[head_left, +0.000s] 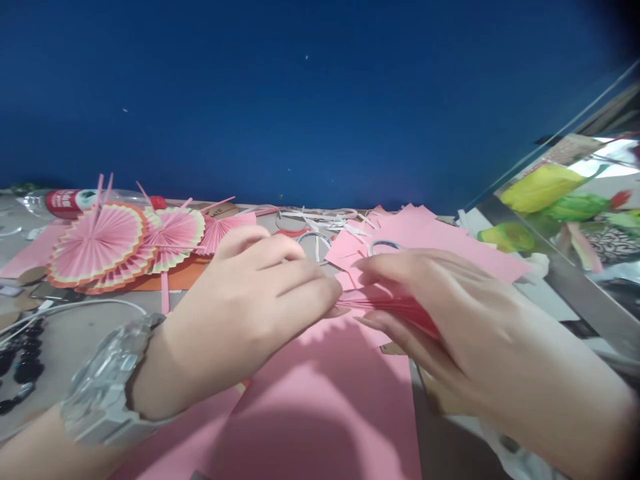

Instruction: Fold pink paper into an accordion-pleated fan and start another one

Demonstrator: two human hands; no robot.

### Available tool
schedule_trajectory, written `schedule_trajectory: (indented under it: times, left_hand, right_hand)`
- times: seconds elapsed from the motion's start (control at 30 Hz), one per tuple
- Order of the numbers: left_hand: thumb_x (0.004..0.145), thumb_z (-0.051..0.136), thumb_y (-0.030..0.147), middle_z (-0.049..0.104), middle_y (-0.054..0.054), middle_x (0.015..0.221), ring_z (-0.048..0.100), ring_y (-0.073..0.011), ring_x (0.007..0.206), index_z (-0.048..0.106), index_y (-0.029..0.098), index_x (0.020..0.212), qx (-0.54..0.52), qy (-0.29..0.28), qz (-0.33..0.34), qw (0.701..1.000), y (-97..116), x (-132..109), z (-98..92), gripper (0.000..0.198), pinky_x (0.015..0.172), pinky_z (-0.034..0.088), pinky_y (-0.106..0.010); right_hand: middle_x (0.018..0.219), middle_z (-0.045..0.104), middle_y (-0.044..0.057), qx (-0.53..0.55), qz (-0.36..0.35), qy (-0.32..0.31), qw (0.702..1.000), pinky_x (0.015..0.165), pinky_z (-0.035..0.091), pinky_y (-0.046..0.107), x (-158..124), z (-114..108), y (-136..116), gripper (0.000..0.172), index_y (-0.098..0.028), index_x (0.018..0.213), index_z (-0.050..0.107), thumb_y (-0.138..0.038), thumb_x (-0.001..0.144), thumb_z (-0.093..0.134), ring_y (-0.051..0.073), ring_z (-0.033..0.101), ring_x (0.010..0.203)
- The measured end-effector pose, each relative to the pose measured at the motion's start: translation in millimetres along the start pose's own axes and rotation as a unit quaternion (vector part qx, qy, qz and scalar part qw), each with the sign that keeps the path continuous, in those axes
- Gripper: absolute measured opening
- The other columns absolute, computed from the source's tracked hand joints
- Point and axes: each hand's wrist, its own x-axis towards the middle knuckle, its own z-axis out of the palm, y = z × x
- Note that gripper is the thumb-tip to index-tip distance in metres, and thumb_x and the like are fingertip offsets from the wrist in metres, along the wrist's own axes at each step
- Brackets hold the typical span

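Observation:
A strip of pink paper, pleated into narrow folds (395,306), runs between my two hands above the pink sheets. My left hand (265,287), with a clear watch on its wrist, is closed on the strip's left end; its fingertips are partly hidden. Around the right part of the pleats, my right hand (450,320) is closed, thumb below and fingers above. Large pink paper sheets (320,407) lie under both hands. To the left rest several round pleated pink paper fans (97,247) with pale and orange edges and thin pink sticks.
Behind my hands are loose pink paper pieces (400,230), white strips (320,220) and scissors (383,247). A plastic bottle (70,202) lies at the far left, near a black bead string (27,363). A blue partition (300,100) closes off the back. Yellow and green packets (543,187) sit at the right.

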Motion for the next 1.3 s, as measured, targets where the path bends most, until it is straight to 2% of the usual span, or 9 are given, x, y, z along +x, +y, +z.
schedule_trajectory:
  times: [0.17,0.3,0.4,0.57,0.73,0.8,0.9,1.07,1.3]
  left_hand:
    - [0.090,0.049,0.024,0.065,0.000,0.081,0.056,-0.0154,0.077,0.057,0.018,0.096,-0.035,-0.021,-0.011,0.999,-3.2,0.9,2.7,0.012,0.075,0.036,-0.031]
    - [0.089,0.050,0.038,0.066,0.001,0.086,0.058,-0.0140,0.076,0.056,0.020,0.098,-0.070,-0.034,-0.064,0.995,-7.6,0.6,1.0,0.021,0.069,0.037,-0.027]
    - [0.088,0.051,0.038,0.065,0.005,0.085,0.057,-0.0115,0.073,0.057,0.022,0.095,-0.092,-0.045,-0.093,0.990,-9.1,0.2,-2.1,0.019,0.065,0.037,-0.024]
    - [0.086,0.055,0.028,0.064,0.009,0.089,0.056,-0.0085,0.081,0.056,0.026,0.095,-0.137,-0.030,-0.122,0.983,-5.1,-0.2,-5.7,0.009,0.073,0.038,-0.020]
    - [0.078,0.063,0.045,0.063,0.010,0.096,0.055,-0.0096,0.088,0.056,0.029,0.102,-0.162,-0.041,-0.139,0.976,-3.4,-0.3,-9.7,0.029,0.077,0.039,-0.019]
    - [0.078,0.062,0.045,0.063,0.009,0.095,0.054,-0.0102,0.088,0.056,0.029,0.100,-0.158,-0.036,-0.134,0.978,-3.7,0.3,-10.6,0.028,0.078,0.039,-0.020]
    - [0.080,0.061,0.042,0.063,0.007,0.090,0.054,-0.0115,0.084,0.059,0.026,0.095,-0.135,-0.007,-0.129,0.982,-2.8,1.2,-11.0,0.022,0.075,0.039,-0.022]
    - [0.073,0.066,0.049,0.061,0.003,0.077,0.052,-0.0146,0.075,0.061,0.022,0.089,-0.094,0.067,-0.139,0.983,3.2,0.2,-12.7,0.032,0.077,0.039,-0.028]
    - [0.071,0.069,0.045,0.062,0.002,0.069,0.054,-0.0154,0.073,0.061,0.020,0.078,-0.090,0.157,-0.112,0.977,8.9,3.0,-19.6,0.027,0.080,0.042,-0.030]
  right_hand:
    - [0.081,0.060,0.003,-0.029,-0.040,-0.049,0.998,0.061,0.038,0.033,-0.5,1.6,4.4,0.014,-0.019,0.099,0.054,-0.019,0.087,0.046,0.020,0.056,0.072]
    - [0.070,0.055,0.001,-0.063,-0.048,-0.036,0.996,0.060,0.034,0.033,-0.1,-2.4,8.1,0.015,-0.019,0.089,0.057,-0.022,0.090,0.042,0.018,0.052,0.063]
    - [0.067,0.053,0.000,-0.080,-0.051,-0.018,0.995,0.061,0.033,0.033,0.2,-4.6,8.0,0.020,-0.018,0.086,0.057,-0.024,0.092,0.038,0.017,0.050,0.061]
    - [0.069,0.053,0.001,-0.104,-0.065,-0.002,0.992,0.061,0.036,0.032,1.3,-4.3,5.6,0.012,-0.019,0.085,0.057,-0.018,0.086,0.045,0.017,0.051,0.063]
    - [0.070,0.053,0.003,-0.117,-0.081,-0.001,0.990,0.062,0.041,0.034,0.3,-6.7,6.2,0.018,-0.018,0.090,0.059,-0.010,0.080,0.047,0.019,0.053,0.066]
    - [0.071,0.053,0.004,-0.114,-0.089,0.011,0.989,0.064,0.043,0.036,0.3,-8.5,6.2,0.020,-0.017,0.095,0.059,-0.011,0.080,0.046,0.020,0.054,0.068]
    - [0.072,0.056,0.006,-0.127,-0.095,0.039,0.987,0.067,0.044,0.038,1.0,-11.4,5.5,0.022,-0.016,0.097,0.060,-0.011,0.082,0.045,0.022,0.056,0.071]
    - [0.075,0.060,0.007,-0.152,-0.108,0.097,0.978,0.070,0.042,0.039,0.4,-15.9,5.5,0.020,-0.016,0.097,0.058,-0.007,0.083,0.047,0.024,0.057,0.074]
    - [0.078,0.062,0.006,-0.143,-0.121,0.122,0.975,0.065,0.042,0.040,-5.1,-20.9,10.4,0.024,-0.021,0.104,0.057,-0.012,0.083,0.048,0.024,0.057,0.075]
